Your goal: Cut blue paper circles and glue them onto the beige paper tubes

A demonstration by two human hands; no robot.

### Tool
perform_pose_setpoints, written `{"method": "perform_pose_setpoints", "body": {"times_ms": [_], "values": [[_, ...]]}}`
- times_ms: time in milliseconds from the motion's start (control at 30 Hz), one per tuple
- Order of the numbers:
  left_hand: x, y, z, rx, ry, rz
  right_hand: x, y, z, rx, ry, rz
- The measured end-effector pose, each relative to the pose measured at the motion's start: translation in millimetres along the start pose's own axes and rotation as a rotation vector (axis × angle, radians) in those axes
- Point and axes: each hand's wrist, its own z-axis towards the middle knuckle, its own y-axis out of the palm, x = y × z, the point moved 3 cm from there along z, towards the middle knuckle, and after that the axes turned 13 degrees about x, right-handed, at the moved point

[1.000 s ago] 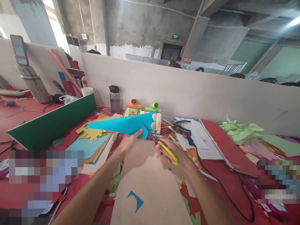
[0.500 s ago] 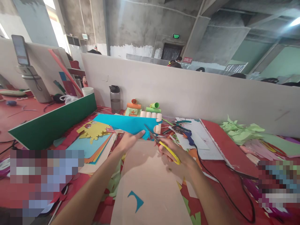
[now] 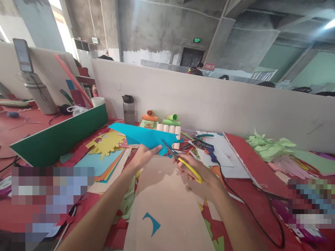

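Held paper [image 3: 142,136]: bright sky blue, one even shade.
Scissors [image 3: 188,167]: yellow handles, dark grey blades.
Cut scrap [image 3: 155,225]: darker blue.
Large sheet [image 3: 170,198]: pale peach-pink.
Jagged cutout [image 3: 110,142]: mustard yellow.
Stacked sheets [image 3: 95,165]: light blue uppermost, orange and deeper blue at the edges.
Small box [image 3: 148,124]: pale green, orange star on the front.
Upright board [image 3: 62,136]: dark green, white edge.
Tabletop [image 3: 244,190]: red.

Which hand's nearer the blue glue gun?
Right. The right hand, holding yellow-handled scissors, is left of the glue gun, on its near side; the left hand, holding blue paper, is farther left.
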Motion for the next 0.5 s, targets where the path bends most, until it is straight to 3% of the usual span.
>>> {"method": "perform_pose_setpoints", "body": {"times_ms": [200, 500], "values": [[-3.0, 0.1, -0.6, 0.005, -0.088, 0.037, 3.3, -0.2, -0.2, -0.003, -0.037, -0.025], [-6.5, 1.0, 2.2, 0.02, -0.046, 0.029, 8.5, -0.7, 3.3, -0.033, -0.06, 0.009]]}}
